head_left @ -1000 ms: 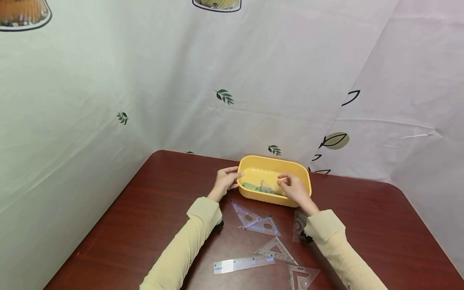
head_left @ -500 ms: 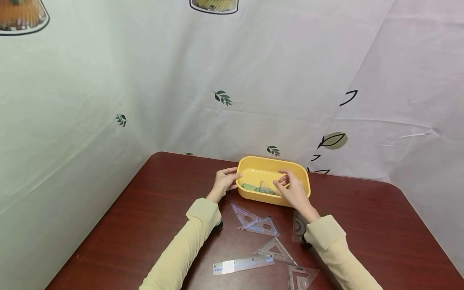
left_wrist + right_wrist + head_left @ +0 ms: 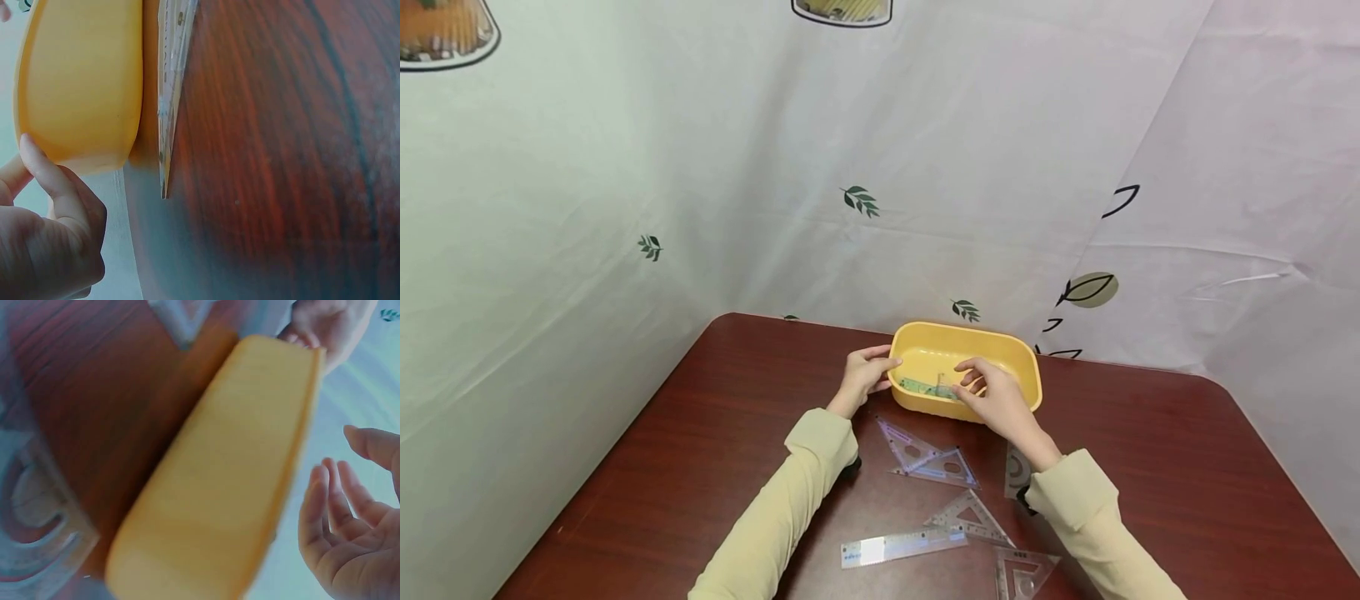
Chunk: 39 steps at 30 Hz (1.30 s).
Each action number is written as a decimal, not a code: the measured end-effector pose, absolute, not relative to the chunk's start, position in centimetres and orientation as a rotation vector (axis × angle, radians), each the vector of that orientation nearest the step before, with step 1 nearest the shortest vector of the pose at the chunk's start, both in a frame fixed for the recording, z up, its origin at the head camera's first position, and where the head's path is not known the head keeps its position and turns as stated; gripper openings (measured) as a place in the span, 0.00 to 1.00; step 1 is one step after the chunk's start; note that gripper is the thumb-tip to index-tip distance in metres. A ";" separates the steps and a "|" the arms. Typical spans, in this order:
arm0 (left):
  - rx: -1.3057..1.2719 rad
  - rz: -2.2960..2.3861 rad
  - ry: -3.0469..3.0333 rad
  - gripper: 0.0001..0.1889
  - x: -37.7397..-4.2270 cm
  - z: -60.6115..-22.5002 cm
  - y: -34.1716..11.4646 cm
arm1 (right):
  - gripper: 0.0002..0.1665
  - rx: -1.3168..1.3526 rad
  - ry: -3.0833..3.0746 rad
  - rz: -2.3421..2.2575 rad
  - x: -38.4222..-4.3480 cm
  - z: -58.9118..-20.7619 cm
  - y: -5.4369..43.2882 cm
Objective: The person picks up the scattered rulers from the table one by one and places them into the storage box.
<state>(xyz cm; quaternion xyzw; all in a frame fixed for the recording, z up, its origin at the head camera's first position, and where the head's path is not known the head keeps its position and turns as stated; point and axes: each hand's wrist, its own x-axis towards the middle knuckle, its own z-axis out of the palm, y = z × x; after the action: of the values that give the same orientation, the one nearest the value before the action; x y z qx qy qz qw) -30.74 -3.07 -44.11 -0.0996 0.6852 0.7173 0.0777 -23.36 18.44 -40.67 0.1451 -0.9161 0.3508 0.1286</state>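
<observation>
A yellow plastic bin (image 3: 936, 406) with rounded corners stands near the table's far edge. My left hand (image 3: 863, 377) grips its left rim, the thumb over the edge and the fingers on the outside. Over the bin's right half is my right hand (image 3: 1000, 402), its fingers loosely bent and nothing between them. In the right wrist view, a gap shows between its thumb and fingers. A green ruler (image 3: 916, 385) lies along the near side inside the bin, beside a small clear piece (image 3: 942, 387). The right hand hides part of the bin's contents.
On the dark red table (image 3: 700, 467) lie two overlapping purplish set squares (image 3: 917, 452) before the bin. Nearer are a clear set square (image 3: 972, 518), a clear ruler (image 3: 904, 547) and another triangle (image 3: 1026, 575). A protractor-like piece (image 3: 1017, 471) lies beside my right wrist. Printed cloth (image 3: 775, 167) hangs behind.
My right hand has shifted left and slightly nearer over the bin, its thumb and fingers spread further apart. The left hand keeps its hold on the rim, and the bin stays put.
</observation>
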 end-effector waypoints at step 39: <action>-0.293 2.129 2.065 0.22 -30.7 -43.9 -3.0 | 0.25 0.678 -3.109 0.897 -20.3 -40.9 11.9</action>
<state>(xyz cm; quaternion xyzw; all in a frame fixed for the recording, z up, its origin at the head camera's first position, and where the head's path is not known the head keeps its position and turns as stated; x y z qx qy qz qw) -30.75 -3.01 -43.94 -0.0981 0.6906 0.7120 0.0805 -20.32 11.85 -40.88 0.2046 -0.9372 0.2704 -0.0820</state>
